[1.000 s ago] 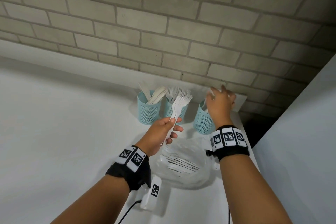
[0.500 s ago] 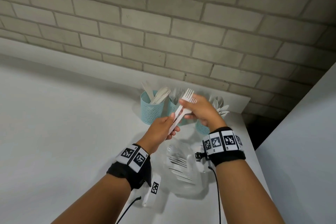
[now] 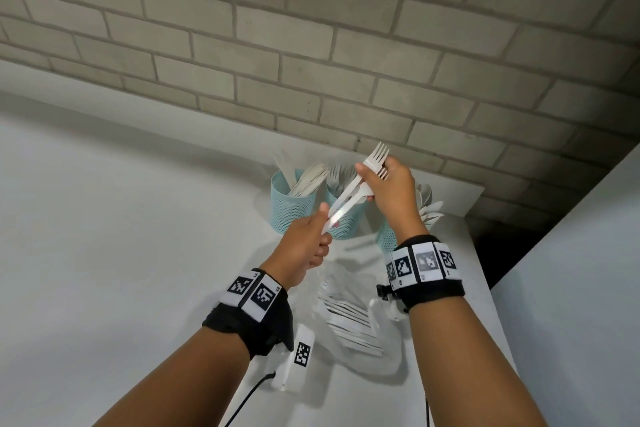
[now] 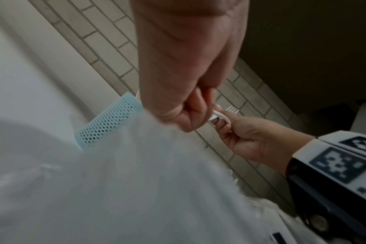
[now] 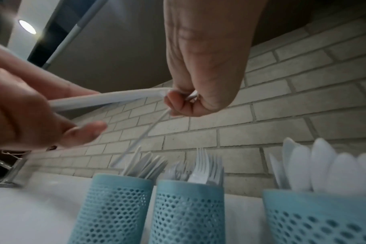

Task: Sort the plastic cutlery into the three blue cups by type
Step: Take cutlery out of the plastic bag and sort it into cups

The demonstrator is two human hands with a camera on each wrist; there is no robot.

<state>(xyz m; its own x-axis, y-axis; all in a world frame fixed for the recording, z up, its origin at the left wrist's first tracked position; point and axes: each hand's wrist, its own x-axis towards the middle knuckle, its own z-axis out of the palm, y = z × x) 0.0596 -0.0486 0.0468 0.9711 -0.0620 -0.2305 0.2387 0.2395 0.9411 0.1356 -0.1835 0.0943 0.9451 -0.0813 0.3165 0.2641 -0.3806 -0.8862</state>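
My left hand (image 3: 323, 225) grips the handle ends of a small bunch of white plastic forks (image 3: 348, 199). My right hand (image 3: 367, 184) pinches the same forks near their heads, tines (image 3: 380, 152) pointing up and away. In the right wrist view one fork handle (image 5: 140, 137) hangs down from the right hand (image 5: 184, 104) while the left hand (image 5: 31, 107) holds the others. Below stand three blue mesh cups: the knife cup (image 5: 115, 208) on the left, the fork cup (image 5: 188, 213) in the middle and the spoon cup (image 5: 320, 219) on the right.
A clear plastic bag (image 3: 353, 319) with several white cutlery pieces lies on the white counter (image 3: 121, 253) in front of the cups. A brick wall (image 3: 311, 45) rises just behind them. A white panel (image 3: 571, 288) closes the right side.
My right hand left the spoon cup, moved left and took hold of the forks in my left hand. Both hands have risen a little above the cups.
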